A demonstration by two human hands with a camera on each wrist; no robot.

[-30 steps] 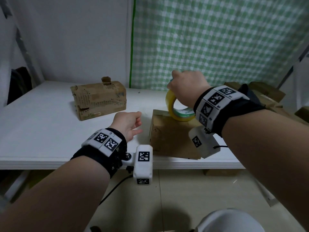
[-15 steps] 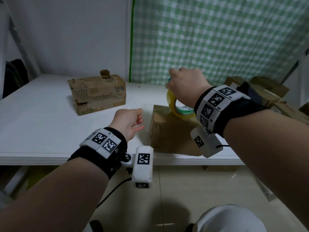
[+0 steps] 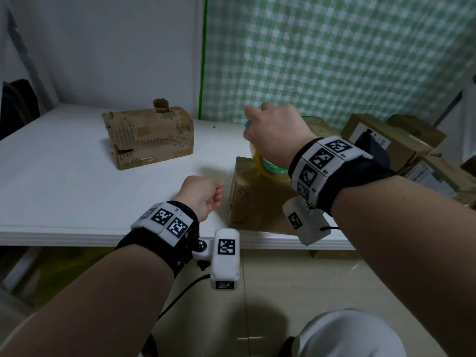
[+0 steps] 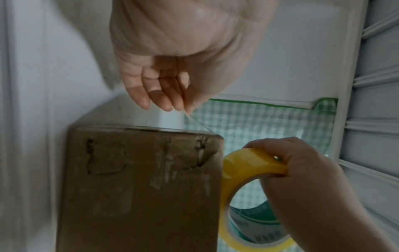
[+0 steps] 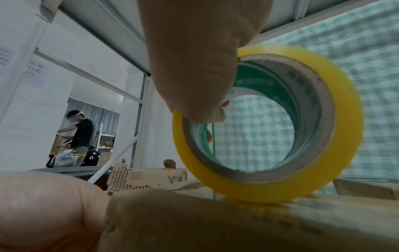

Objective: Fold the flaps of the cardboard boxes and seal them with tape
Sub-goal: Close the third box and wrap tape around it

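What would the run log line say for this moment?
right hand: holds tape roll on near box | left hand: pinches tape strip | worn box: untouched

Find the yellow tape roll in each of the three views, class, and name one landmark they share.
Head: yellow tape roll right of centre, on the near box, under the right hand.
Left wrist: lower right, right of the box, held by that hand.
Right wrist: centre-right, filling much of the frame.
Shared landmark: green checked curtain.

We look down from the head at the table [image 3: 64,176]. Our wrist views sit close; all share the tape roll [image 5: 280,127].
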